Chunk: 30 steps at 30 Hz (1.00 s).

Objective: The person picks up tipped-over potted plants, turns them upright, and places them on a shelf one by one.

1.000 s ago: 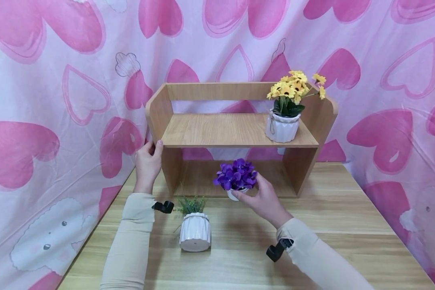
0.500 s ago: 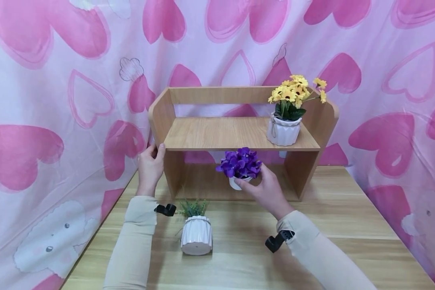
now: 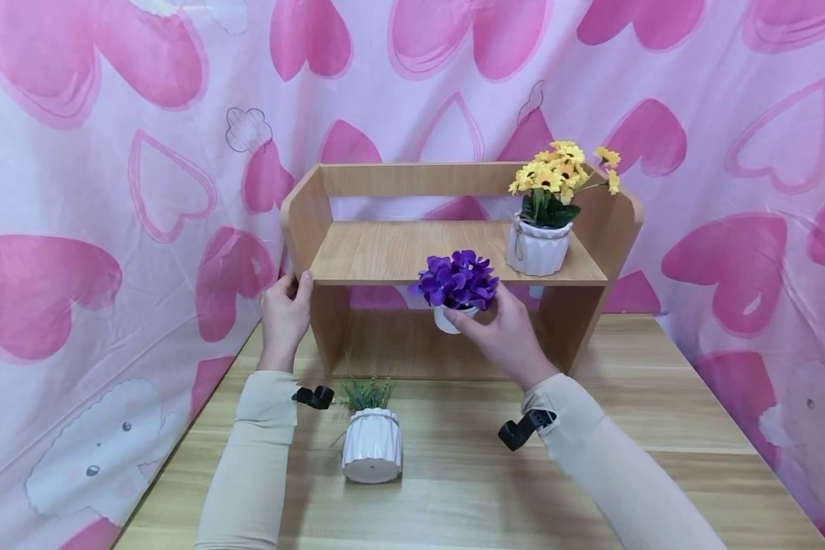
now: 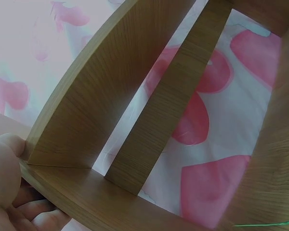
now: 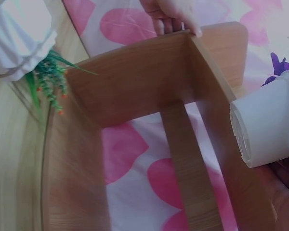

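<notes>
My right hand [image 3: 505, 336] gripped the purple flower pot [image 3: 456, 294] beside the shelf [image 3: 412, 252]; my left hand [image 3: 285, 317] clasped its side panel.

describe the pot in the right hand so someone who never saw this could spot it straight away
Find the wooden shelf on the table. Just in front of its upper board, the right hand holds a small white pot in the air. It alone has purple flowers; the others have yellow flowers or green sprigs.
</notes>
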{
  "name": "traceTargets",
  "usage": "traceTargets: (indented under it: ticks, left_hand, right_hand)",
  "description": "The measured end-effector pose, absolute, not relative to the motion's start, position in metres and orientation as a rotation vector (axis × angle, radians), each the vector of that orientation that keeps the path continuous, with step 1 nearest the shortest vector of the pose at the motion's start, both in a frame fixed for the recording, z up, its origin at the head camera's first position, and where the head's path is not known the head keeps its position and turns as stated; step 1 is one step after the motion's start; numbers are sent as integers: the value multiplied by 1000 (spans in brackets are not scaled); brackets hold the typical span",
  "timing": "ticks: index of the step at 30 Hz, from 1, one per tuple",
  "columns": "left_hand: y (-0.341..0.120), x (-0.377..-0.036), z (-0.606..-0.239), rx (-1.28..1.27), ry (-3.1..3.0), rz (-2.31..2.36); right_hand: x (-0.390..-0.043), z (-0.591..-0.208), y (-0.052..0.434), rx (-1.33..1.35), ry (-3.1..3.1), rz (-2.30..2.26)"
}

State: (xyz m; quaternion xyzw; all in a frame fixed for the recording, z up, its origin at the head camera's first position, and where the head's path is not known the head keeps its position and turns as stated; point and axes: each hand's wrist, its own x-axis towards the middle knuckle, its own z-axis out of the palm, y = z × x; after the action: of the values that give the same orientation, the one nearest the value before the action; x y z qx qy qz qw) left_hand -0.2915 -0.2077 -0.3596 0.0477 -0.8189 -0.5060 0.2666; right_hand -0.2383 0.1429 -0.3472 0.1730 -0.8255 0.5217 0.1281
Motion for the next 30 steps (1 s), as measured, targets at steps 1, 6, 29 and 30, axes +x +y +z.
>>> traceTargets:
  ticks: [1,6,29,30]
  left_hand:
    - [-208,-291,-360,127,-2210,-1367]
    - [-208,-294,-361,122,-2202,-1359]
    - [-207,-291,-361,116,-2193,-1369]
    - [-207,-291,-360,117,-2192,-1371]
  right_hand:
    - [-239,-345,143,499,-2399,1522]
    - [-243,-335,143,507,-2380,1520]
    - [-275,-301,134,427,-2483,1489]
    - [-276,-300,134,421,-2491,1480]
